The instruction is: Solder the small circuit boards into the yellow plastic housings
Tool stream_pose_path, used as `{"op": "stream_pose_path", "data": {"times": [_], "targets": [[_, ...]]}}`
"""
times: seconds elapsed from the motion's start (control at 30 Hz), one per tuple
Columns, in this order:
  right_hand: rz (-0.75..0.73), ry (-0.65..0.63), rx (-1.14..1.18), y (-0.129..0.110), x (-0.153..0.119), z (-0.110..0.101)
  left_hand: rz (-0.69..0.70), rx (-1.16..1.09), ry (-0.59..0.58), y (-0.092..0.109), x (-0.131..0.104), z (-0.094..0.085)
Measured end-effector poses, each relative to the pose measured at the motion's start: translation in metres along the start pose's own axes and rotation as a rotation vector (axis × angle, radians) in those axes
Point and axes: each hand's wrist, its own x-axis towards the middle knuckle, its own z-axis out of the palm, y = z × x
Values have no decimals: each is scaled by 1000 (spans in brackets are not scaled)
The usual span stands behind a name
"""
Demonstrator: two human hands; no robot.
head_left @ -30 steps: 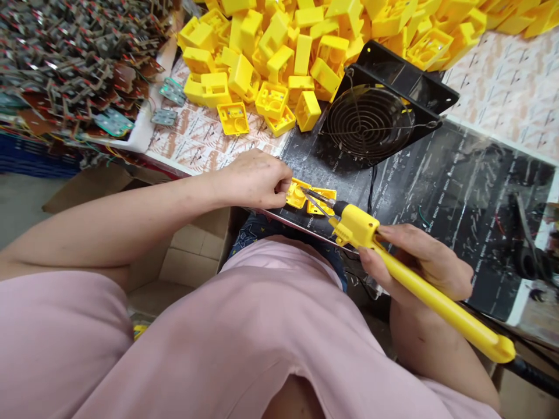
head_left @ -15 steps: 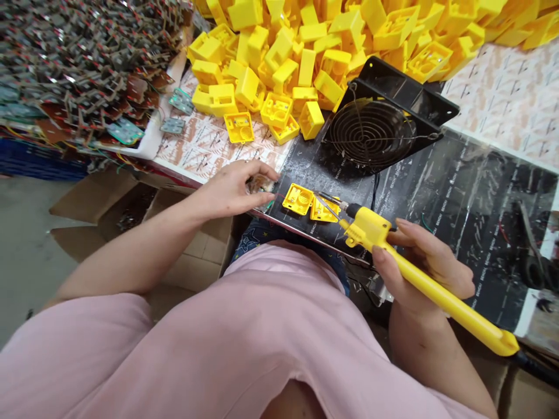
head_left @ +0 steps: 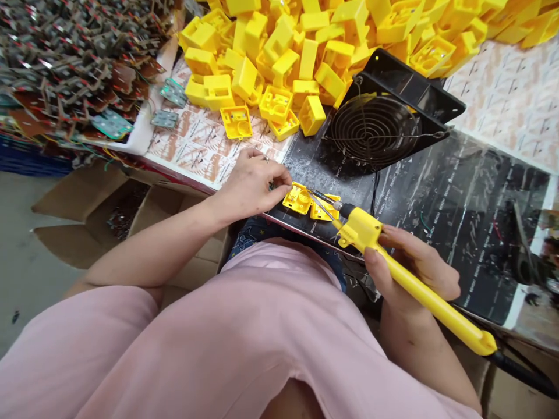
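Pink top [head_left: 209,331], blue patterned bottoms [head_left: 250,234]

Table [head_left: 509,81] with fan [head_left: 371,125], yellow cases [head_left: 299,201]

Left hand [head_left: 253,185]: moved toward 2 o'clock since half a second ago, now right by the 10 o'clock edge of the nearer yellow casing [head_left: 299,202].
Thumb and fingers [head_left: 279,195]: spread half a second ago, now brought together.
Iron tip [head_left: 317,192]: over that casing a second ago, then off its 3 o'clock side, now by its 2 o'clock corner.
Right hand [head_left: 430,265]: slid slightly toward 9 o'clock since half a second ago.
Cardboard box [head_left: 70,198]: shows more at the left forearm's [head_left: 161,247] 10 o'clock than a second ago.
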Motion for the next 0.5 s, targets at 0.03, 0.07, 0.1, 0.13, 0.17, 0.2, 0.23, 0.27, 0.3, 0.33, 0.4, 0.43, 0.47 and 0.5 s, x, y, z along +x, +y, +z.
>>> {"op": "stream_pose_path", "data": {"times": [0.03, 0.07, 0.1, 0.13, 0.17, 0.2, 0.23, 0.27, 0.3, 0.33, 0.4, 0.43, 0.47, 0.5], "targets": [[-28, -6, 33, 0, 2, 1, 2, 21, -11, 1, 1, 0], [-60, -11, 71, -1, 4, 3, 2, 42, -21, 2, 2, 0], [-82, -20, 102, -1, 6, 5, 1, 63, -33, 2, 3, 0], [-95, -34, 122, -3, 9, 7, 1, 83, -39, 3, 4, 0], [-96, -58, 125, -4, 12, 8, 3, 102, -45, 3, 4, -1], [-99, -75, 118, -5, 14, 9, 9, 120, -47, 3, 5, -1], [-104, -83, 102, -6, 16, 10, 17, 135, -49, 3, 5, -1], [-110, -92, 84, -7, 18, 11, 27, 148, -50, 3, 6, -1], [-113, -100, 61, -7, 20, 11, 38, 158, -53, 3, 6, -2], [-126, -114, 37, -8, 22, 11, 47, 167, -57, 3, 6, -2], [-173, -159, -1, -9, 26, 10, 66, 182, -66, 2, 7, -2], [-200, -190, -17, -9, 28, 9, 74, 192, -72, 3, 8, -3], [-230, -218, -27, -10, 30, 8, 82, 201, -76, 3, 9, -3], [-257, -243, -32, -10, 33, 6, 90, 212, -79, 3, 10, -3]]}}
